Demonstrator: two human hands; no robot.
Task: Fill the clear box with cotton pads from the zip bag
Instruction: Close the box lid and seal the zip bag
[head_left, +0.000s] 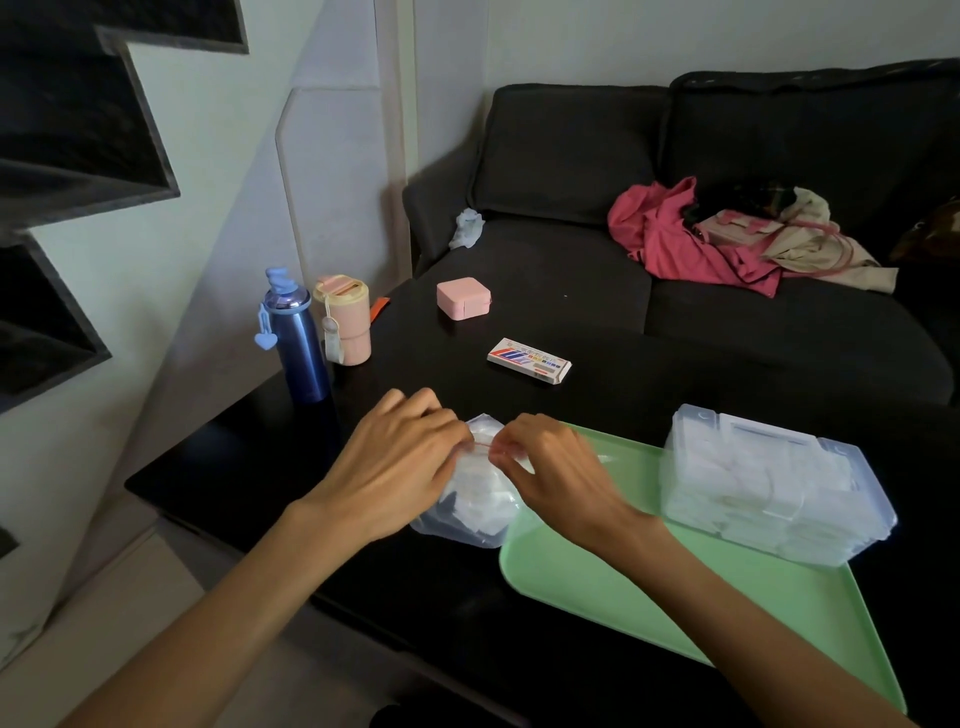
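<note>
A clear zip bag (475, 506) of white cotton pads lies on the black table, overlapping the left edge of a green tray (623, 587). My left hand (400, 462) pinches the bag's top edge from the left. My right hand (550, 467) pinches the same top edge from the right, by the red zip line. The clear box (774, 483) stands on the tray's far right part with its lid down, and white pads show through its walls.
A blue bottle (296, 338) and a pink cup (345, 322) stand at the table's far left. A pink square case (463, 297) and a small printed carton (529, 361) lie further back. Behind the table a dark sofa (727, 156) holds clothes (737, 234).
</note>
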